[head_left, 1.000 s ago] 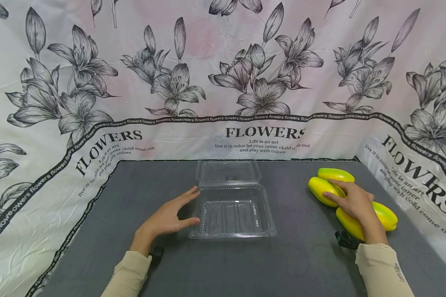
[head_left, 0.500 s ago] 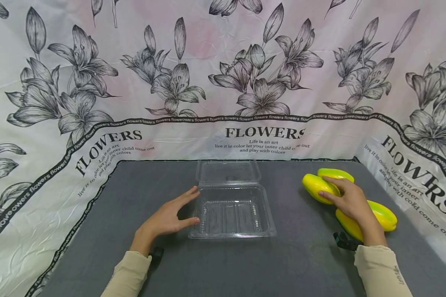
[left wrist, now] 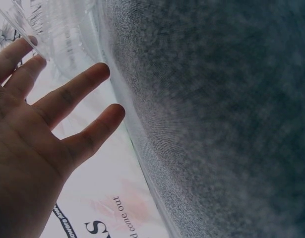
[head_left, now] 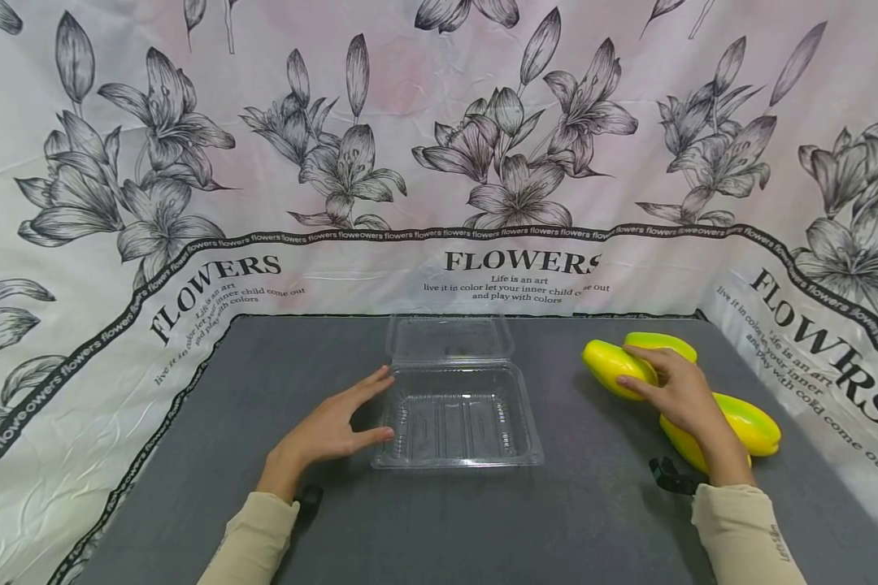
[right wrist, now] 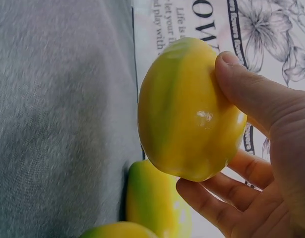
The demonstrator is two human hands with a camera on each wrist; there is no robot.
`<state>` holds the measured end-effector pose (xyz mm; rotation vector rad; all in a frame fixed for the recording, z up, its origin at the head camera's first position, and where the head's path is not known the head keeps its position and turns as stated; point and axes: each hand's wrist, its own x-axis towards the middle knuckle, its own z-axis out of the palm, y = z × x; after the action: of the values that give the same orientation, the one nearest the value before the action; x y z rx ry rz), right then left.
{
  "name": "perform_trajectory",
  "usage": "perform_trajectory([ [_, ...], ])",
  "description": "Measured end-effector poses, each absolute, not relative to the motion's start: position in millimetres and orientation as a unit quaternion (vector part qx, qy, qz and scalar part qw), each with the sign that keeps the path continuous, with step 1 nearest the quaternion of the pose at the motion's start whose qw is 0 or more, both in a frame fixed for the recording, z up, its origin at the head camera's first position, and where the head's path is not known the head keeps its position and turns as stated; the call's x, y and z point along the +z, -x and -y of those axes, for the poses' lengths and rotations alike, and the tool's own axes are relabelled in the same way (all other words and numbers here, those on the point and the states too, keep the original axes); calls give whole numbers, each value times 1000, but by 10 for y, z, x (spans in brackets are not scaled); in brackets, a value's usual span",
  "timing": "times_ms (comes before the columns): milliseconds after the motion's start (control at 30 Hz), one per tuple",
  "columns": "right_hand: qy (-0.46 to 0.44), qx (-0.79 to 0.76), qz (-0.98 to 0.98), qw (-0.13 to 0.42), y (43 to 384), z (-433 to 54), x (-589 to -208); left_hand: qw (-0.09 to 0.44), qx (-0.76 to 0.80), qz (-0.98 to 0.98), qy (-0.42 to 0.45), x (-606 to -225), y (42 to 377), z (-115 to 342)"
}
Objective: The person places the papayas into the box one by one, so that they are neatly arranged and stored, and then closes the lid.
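Observation:
My right hand (head_left: 676, 390) grips a smooth, papaya-shaped yellow-green fruit (head_left: 615, 367), its thumb on the near side. In the right wrist view, the thumb presses the side of this fruit (right wrist: 187, 109) while the fingers curl beneath and behind it. Spread wide, my left hand (head_left: 329, 426) has its fingertips at the left rim of a clear plastic clamshell box (head_left: 457, 465). The box's lid (head_left: 449, 340) is folded back toward the wall, and the base holds nothing. In the left wrist view, the straight fingers (left wrist: 75, 94) show beside the clear plastic.
Another yellow-green fruit (head_left: 666, 345) lies just behind the held one. More of the same fruit (head_left: 749, 426) lies beside the right wrist, partly hidden by the forearm. A flower-printed cloth (head_left: 519, 276) borders the grey table (head_left: 483, 528) at the back and sides.
My right hand has moved left with the fruit, drawing it away from the others. The left hand and the box have stayed in place.

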<state>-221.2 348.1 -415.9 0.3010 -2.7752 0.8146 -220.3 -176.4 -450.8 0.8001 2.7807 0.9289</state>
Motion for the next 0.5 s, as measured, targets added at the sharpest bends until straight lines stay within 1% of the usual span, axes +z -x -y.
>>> perform_trajectory([
  [500, -117, 304, 938, 121, 2210, -3216, -4052, 51, 306, -913, -265, -4501, 2203, 1760],
])
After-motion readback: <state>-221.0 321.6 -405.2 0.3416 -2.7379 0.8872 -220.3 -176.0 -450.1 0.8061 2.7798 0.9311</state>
